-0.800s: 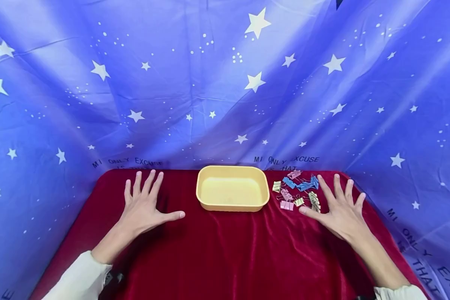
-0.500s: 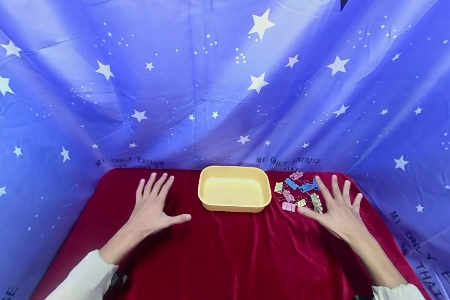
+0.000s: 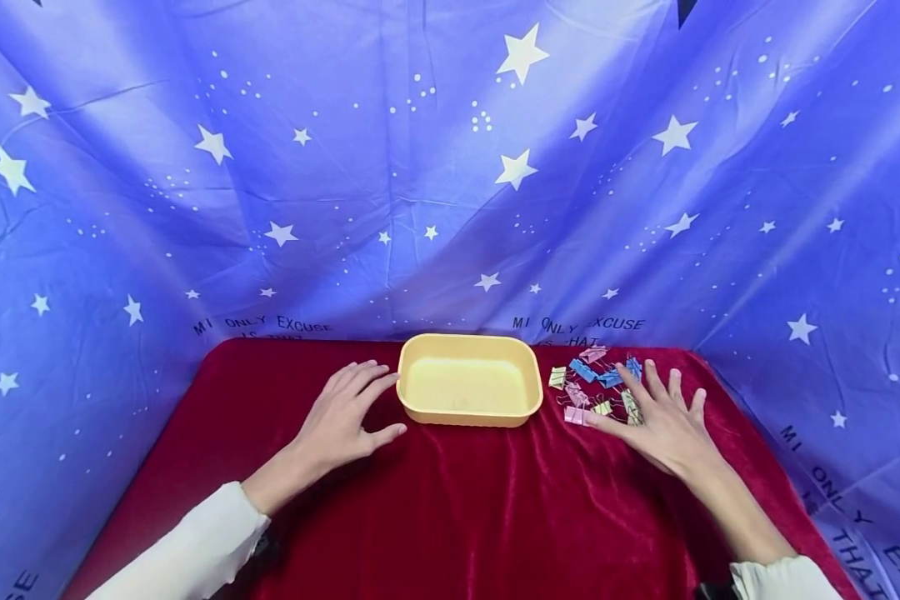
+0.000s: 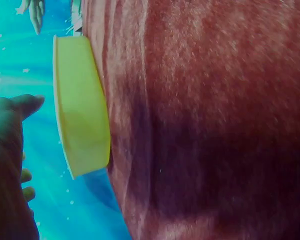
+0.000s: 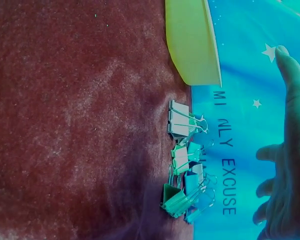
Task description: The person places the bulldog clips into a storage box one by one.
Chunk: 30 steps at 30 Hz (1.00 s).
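Note:
A yellow rectangular tub (image 3: 470,417) with rounded corners stands near the back of the table, nothing visible in it. Just left of it is my left hand (image 3: 337,421), fingers extended and angled toward its left end; whether they touch the rim I cannot tell. To the tub's right lie several binder clips (image 3: 577,415) in pink, blue and yellow. Over their right side hovers my right hand (image 3: 667,425), fingers spread, holding nothing and covering part of the pile. In the right wrist view, the clips (image 5: 179,120) lie below the hand and apart from it.
Dark red velvet cloth (image 3: 450,517) covers the table, with folds in front of the tub. A blue curtain with white stars (image 3: 450,167) hangs close behind the table and along both sides.
My left hand has moved right, up to the tub's left end, its fingers drawn closer together. My right hand has shifted slightly left over the clips. Tub and clips stay put.

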Each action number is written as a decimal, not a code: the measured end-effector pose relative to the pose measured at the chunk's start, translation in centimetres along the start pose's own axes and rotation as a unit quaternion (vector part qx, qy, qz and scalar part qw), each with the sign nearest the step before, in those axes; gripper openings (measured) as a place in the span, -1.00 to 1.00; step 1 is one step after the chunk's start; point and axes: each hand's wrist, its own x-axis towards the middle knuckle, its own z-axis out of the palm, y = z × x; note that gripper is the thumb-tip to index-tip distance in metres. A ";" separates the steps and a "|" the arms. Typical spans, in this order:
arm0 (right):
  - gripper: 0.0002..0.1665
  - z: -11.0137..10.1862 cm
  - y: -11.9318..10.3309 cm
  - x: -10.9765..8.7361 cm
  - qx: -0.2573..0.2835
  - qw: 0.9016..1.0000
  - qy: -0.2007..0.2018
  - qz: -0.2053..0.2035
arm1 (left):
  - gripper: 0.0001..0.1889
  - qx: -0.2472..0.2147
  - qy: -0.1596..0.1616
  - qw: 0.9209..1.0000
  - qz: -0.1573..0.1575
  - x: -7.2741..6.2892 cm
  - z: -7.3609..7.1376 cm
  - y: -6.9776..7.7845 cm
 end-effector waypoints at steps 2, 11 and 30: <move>0.43 0.1 -0.1 0.2 0.000 1.000 -0.004 -0.003 | -0.24 -0.006 0.008 1.000 0.012 0.1 0.4 0.1; 0.45 0.5 -1.0 1.2 -0.003 1.000 -0.016 -0.010 | -0.50 -0.038 0.045 0.997 0.046 0.1 1.6 0.0; 0.23 2.0 -2.0 3.0 -0.031 0.998 -0.003 -0.050 | -0.81 -0.079 0.103 0.983 0.128 1.3 3.4 1.2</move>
